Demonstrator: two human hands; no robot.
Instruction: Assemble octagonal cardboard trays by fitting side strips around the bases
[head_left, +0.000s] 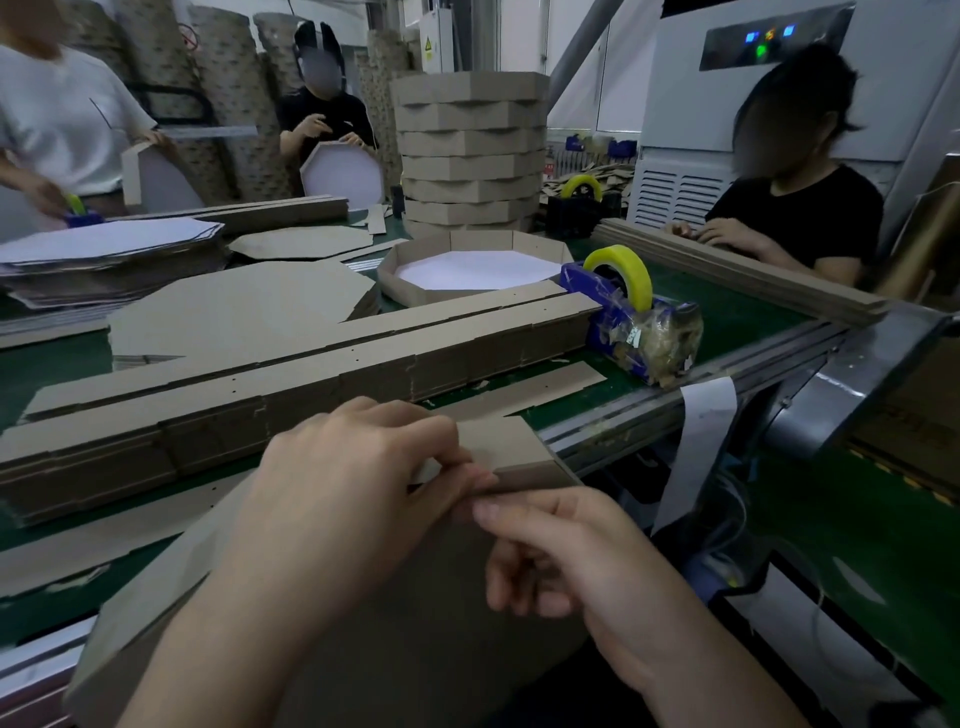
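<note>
At table (613, 434) edge: left hand (353, 467), right hand (571, 561) pinch matte cardboard strip (509, 447).

Brown base (415, 623), side strip (501, 441) at edge

The left hand (353, 457) covers part of the side strip (501, 444); the cardboard base (415, 649) runs off the bottom edge
</note>
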